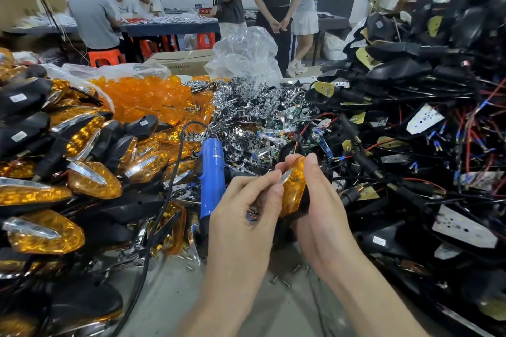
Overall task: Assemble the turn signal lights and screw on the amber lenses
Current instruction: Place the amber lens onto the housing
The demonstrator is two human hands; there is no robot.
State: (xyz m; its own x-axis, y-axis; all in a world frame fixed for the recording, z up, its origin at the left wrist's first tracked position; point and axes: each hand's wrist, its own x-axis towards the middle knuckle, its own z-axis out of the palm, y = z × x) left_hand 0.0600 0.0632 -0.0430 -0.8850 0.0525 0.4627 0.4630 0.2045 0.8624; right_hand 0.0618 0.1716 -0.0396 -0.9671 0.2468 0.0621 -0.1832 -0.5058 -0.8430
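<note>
My right hand (320, 208) grips a turn signal light (297, 189) with an amber lens on a black housing, held upright in the middle of the view. My left hand (246, 205) pinches the chrome trim strip (284, 177) at the lens's left edge. A blue electric screwdriver (211, 172) lies on the table just left of my hands, its black cable curving toward me. Loose screws (282, 279) lie on the grey table below my hands.
Finished amber lights (82, 180) are piled at the left. Loose amber lenses (145, 98) fill a bag behind them. Chrome reflectors (246, 107) heap in the middle, black housings with wires (410, 123) at the right. Several people stand and sit at a far table.
</note>
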